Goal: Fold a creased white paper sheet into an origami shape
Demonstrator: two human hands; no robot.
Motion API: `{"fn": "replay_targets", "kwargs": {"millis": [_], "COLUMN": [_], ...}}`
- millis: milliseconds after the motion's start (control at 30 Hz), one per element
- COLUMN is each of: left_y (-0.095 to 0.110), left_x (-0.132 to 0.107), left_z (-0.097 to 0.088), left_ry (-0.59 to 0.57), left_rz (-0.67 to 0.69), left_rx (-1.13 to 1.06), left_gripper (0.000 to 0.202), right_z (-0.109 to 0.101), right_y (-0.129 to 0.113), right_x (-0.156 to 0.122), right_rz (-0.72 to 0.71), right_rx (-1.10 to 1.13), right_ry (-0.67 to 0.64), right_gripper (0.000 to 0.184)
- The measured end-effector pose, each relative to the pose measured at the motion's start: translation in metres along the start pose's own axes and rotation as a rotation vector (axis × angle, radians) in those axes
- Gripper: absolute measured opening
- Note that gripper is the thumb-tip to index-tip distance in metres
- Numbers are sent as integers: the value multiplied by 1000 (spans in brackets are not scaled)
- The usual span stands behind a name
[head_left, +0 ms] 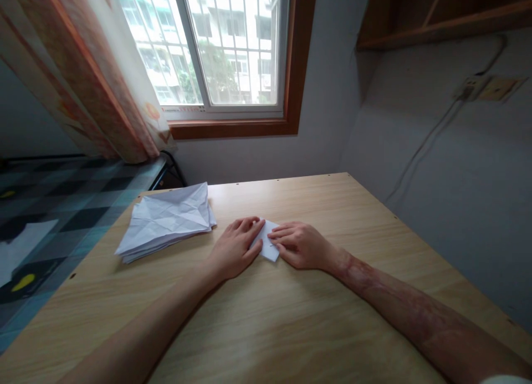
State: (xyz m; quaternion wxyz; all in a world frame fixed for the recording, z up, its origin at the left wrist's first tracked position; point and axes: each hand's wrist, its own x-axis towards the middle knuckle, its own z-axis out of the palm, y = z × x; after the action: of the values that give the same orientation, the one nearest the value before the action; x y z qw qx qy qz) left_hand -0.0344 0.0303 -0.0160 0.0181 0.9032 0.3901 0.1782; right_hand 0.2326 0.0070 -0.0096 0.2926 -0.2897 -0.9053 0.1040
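Observation:
A small folded piece of white paper (pixel 269 250) lies on the wooden table in front of me, angled, with creased edges. My left hand (pixel 238 245) holds its left side down, thumb and forefinger pressed on the paper and the other fingers curled. From the right, my right hand (pixel 301 244) presses the paper's right side with its fingertips, the fingers bent and close together. Both hands cover parts of the paper, so its full shape is hidden.
A stack of creased white sheets (pixel 170 218) sits at the table's (pixel 249 328) back left. Left of the table is a checked cloth surface (pixel 83 190) with a white sheet (pixel 25 245) on it. A power cable (pixel 419 148) hangs along the right wall; a window (pixel 236 51) is ahead.

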Motion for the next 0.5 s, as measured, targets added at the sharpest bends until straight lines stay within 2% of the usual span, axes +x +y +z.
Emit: {"fn": "replay_targets", "kwargs": {"millis": [133, 333, 500], "left_y": [-2, -4, -4], "left_x": [0, -1, -2], "left_z": [0, 2, 1], "left_ry": [-46, -42, -54], "left_rz": [-14, -9, -29], "left_rx": [8, 21, 37], "left_gripper": [56, 57, 57], "right_z": [1, -2, -20], "right_y": [-3, -3, -7], "right_x": [1, 2, 6], "right_rz": [59, 67, 46], "right_rx": [-42, -130, -147], "right_ry": [35, -52, -149], "right_gripper": [28, 54, 44]}}
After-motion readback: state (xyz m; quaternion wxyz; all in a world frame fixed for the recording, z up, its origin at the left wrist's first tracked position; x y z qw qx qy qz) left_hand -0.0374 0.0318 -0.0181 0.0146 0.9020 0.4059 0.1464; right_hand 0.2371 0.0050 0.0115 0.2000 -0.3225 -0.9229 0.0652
